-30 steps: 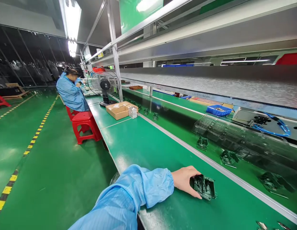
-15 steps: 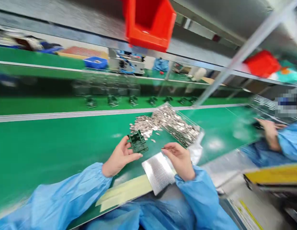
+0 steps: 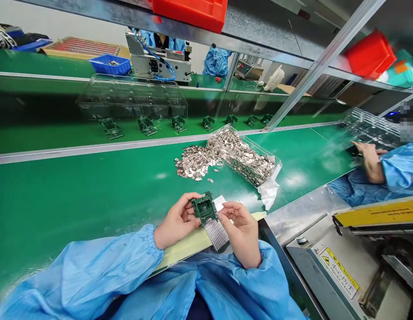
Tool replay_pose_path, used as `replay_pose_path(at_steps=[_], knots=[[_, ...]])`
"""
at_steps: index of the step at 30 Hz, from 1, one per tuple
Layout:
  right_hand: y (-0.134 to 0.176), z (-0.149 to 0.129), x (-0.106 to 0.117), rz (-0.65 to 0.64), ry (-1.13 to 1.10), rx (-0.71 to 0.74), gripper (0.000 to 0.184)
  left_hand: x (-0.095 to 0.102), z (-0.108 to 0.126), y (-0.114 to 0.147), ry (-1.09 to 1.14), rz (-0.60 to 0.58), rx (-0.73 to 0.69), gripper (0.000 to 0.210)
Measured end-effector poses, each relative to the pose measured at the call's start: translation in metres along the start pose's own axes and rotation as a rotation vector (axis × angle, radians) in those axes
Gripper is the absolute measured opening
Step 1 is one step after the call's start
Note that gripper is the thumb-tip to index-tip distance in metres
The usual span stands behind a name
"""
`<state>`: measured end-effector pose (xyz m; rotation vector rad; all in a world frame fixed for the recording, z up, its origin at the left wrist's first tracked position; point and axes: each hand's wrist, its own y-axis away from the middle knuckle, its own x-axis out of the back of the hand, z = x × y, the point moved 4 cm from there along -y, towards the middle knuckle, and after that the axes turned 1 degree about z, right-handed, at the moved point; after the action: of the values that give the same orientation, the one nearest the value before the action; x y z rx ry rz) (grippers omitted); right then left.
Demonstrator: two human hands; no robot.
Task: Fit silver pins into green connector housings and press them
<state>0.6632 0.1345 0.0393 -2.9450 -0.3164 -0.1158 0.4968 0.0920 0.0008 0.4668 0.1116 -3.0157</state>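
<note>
My left hand (image 3: 178, 222) grips a small green circuit board assembly (image 3: 204, 208) by its left side, thumb below and fingers behind. At the board's right edge, my right hand (image 3: 239, 224) is closed in a pinch; whatever small thing may lie between its fingertips is hidden. Under the hands lies a silver, ribbed sheet (image 3: 217, 234), partly covered by the board and fingers. Beyond them, a heap of small metal pieces (image 3: 192, 162) spills from a clear plastic tray (image 3: 276, 169) that is full of the same pieces.
Several green board assemblies (image 3: 147, 126) stand in a row behind the metal rail (image 3: 69, 147). Pale yellow tape (image 3: 186, 247) runs along the front edge. A red bin (image 3: 193, 13) hangs overhead. At right are a co-worker's hand (image 3: 372, 161) and a machine with a yellow top (image 3: 379, 215).
The board has moved right and down with my left hand. My right hand, formerly apart from it, has met its right edge. The view has tilted downward.
</note>
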Motion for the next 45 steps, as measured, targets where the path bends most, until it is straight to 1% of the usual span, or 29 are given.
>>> replay_pose_path(at_steps=[3,5,10,13,15,18,21,24,27,30,35,45], knots=[[0.007,0.003,-0.012,0.030,0.038,-0.003,0.020,-0.004,0.006,0.004,-0.044,-0.034,-0.012,0.048],[0.009,0.004,-0.017,0.046,0.082,-0.003,0.020,-0.006,0.009,0.005,-0.073,-0.045,-0.019,0.047],[0.013,0.006,-0.018,0.075,0.161,0.023,0.019,-0.007,0.009,0.007,-0.135,-0.063,-0.016,0.042],[0.016,0.008,-0.019,0.070,0.179,0.025,0.020,-0.007,0.006,0.009,-0.178,-0.082,-0.039,0.037],[0.018,0.008,-0.020,0.062,0.177,0.018,0.018,-0.006,0.006,0.010,-0.223,-0.073,-0.077,0.032],[0.020,0.007,-0.022,0.073,0.173,0.016,0.015,-0.005,0.006,0.013,-0.339,-0.021,-0.129,0.028],[0.022,0.007,-0.024,0.084,0.109,-0.006,0.015,-0.005,0.008,0.015,-0.388,0.036,-0.149,0.026],[0.024,0.011,-0.027,0.046,-0.025,-0.071,0.019,-0.006,0.009,0.016,-0.399,0.077,-0.153,0.027],[0.024,0.016,-0.030,0.019,-0.121,-0.146,0.025,-0.006,0.009,0.017,-0.417,0.095,-0.132,0.028],[0.023,0.017,-0.031,0.014,-0.167,-0.199,0.029,-0.006,0.008,0.018,-0.419,0.087,-0.117,0.027],[0.024,0.016,-0.031,0.041,-0.209,-0.185,0.030,-0.009,0.006,0.019,-0.366,0.066,-0.098,0.026],[0.034,0.025,-0.032,0.077,-0.320,-0.211,0.028,-0.012,0.009,0.021,-0.305,0.062,-0.056,0.025]])
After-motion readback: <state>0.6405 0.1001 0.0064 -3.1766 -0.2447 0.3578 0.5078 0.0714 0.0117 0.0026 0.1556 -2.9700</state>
